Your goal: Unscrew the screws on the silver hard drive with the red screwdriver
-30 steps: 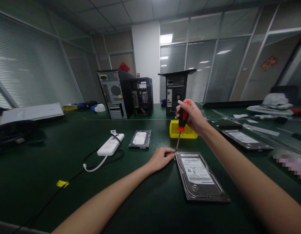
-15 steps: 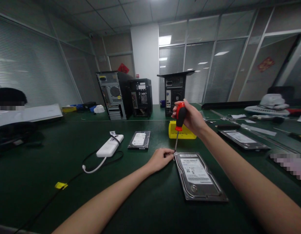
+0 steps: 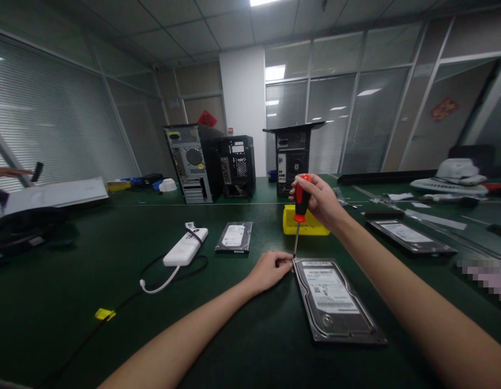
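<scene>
A hard drive [image 3: 333, 302] lies label side up on the green table, its far left corner by my fingertips. My right hand [image 3: 321, 197] is wrapped round the red and black handle of a screwdriver [image 3: 302, 202], held nearly upright. The screwdriver's tip comes down at that corner of the drive; what sits under it is too small to see. My left hand [image 3: 270, 270] rests on the table beside the corner, thumb and index finger closed together close to the tip. Whatever they pinch is hidden. Just behind the screwdriver stands a yellow tray [image 3: 288, 220].
Left of centre lie another hard drive [image 3: 234, 236] and a white power strip [image 3: 187, 247] with a dark cable. A third hard drive [image 3: 408, 236] is at right. Computer cases [image 3: 193, 165] stand at the back. At far left, another person's hand [image 3: 9, 172] appears.
The view has tilted up slightly, so everything sits a little lower. Both my hands and the screwdriver keep their places at the drive's corner. Another person's hand has come in at far left.
</scene>
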The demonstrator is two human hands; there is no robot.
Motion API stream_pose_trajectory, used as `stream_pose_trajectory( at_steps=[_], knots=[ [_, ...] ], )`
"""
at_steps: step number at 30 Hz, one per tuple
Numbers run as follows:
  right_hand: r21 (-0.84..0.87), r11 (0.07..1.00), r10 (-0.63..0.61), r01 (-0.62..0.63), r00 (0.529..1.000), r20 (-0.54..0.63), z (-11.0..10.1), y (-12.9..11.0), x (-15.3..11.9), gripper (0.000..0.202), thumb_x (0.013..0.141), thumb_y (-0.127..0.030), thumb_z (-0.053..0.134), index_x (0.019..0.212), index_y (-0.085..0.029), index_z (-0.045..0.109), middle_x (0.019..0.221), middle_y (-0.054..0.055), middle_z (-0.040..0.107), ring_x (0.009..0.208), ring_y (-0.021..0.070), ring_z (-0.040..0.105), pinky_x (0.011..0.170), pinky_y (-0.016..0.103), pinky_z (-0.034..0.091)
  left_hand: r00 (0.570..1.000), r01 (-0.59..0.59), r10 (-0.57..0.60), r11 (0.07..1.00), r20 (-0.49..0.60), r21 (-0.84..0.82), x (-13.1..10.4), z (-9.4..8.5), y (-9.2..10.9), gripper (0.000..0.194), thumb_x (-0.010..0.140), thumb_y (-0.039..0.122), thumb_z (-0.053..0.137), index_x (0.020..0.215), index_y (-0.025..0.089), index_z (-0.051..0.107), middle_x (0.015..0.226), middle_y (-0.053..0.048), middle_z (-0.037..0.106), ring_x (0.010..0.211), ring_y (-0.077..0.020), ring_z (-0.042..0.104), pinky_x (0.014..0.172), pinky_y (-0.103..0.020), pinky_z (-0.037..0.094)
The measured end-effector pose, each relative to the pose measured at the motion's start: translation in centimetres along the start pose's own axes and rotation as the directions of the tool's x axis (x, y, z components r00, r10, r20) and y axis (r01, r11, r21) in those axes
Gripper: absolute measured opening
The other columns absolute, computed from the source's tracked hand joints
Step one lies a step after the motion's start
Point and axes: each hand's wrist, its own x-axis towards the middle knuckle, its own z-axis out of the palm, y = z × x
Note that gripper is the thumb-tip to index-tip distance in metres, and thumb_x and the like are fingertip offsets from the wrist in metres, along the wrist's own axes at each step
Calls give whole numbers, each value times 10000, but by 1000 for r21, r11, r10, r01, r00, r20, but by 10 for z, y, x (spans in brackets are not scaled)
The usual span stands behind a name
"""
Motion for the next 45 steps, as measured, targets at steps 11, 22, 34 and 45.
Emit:
stream_pose_trajectory(
  at_steps=[11, 22, 34, 45],
  knots=[
    [26, 1000, 15, -15, 1000, 1, -2, 4, 3, 392, 716, -407, 707, 1019, -230, 532, 785, -30, 636, 640, 106, 611, 547, 222, 504, 999, 28, -27, 999, -24, 27, 0, 2, -2, 355, 830, 244, 534, 1089, 66, 699, 941, -110, 733, 791, -213, 636, 707, -278, 460],
    [14, 1000, -3, 3, 999, -46, 2, 3, 3, 531, 592, -358, 816, 924, -205, 432, 712, -41, 643, 619, 98, 608, 553, 206, 485, 1000, 16, -17, 1000, -8, -1, 1, 2, -4, 348, 836, 248, 529, 1097, 86, 694, 989, -99, 729, 866, -222, 641, 769, -293, 468],
    [32, 998, 49, -50, 998, 48, 0, 1, 2, 446, 654, -451, 722, 980, -186, 574, 829, 9, 631, 699, 134, 622, 613, 272, 511, 999, 32, -31, 999, -28, 33, 1, 2, -5, 347, 842, 267, 536, 1091, 78, 689, 996, -109, 722, 850, -216, 633, 758, -290, 466],
    [-109, 994, 3, -3, 1000, 1, 2, 2, -3, 522, 624, -352, 790, 958, -226, 410, 659, -76, 530, 572, 84, 498, 571, 236, 435, 1000, 17, -17, 1000, -17, 11, 2, 2, -8, 373, 845, 284, 532, 1125, 81, 673, 990, -106, 722, 858, -217, 633, 756, -287, 466]
  ],
)
